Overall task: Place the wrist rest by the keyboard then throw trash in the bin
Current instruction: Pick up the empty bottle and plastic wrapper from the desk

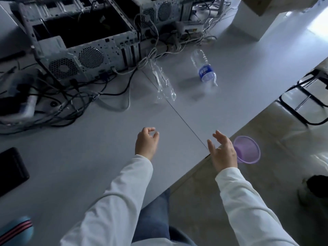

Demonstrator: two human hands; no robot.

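Observation:
My left hand (146, 143) hovers over the white table (99, 157), fingers loosely curled, holding nothing. Over the table's near edge my right hand (223, 153) is spread with its fingers apart. A translucent purple cup (248, 152) is just right of it, past the edge and above the floor, and looks free of the hand. Farther back on the table lie a crushed clear plastic bottle (164, 85) and a water bottle with a blue label (205, 70). A flat black object (12, 170) sits at the left edge. A blue pad with red stripes (16, 229) shows at the bottom left.
Open computer cases (79, 43) and a tangle of cables (58, 102) fill the back left of the table. A black-framed chair (308, 102) stands at the right. A dark round container (316, 188) sits on the floor at the far right.

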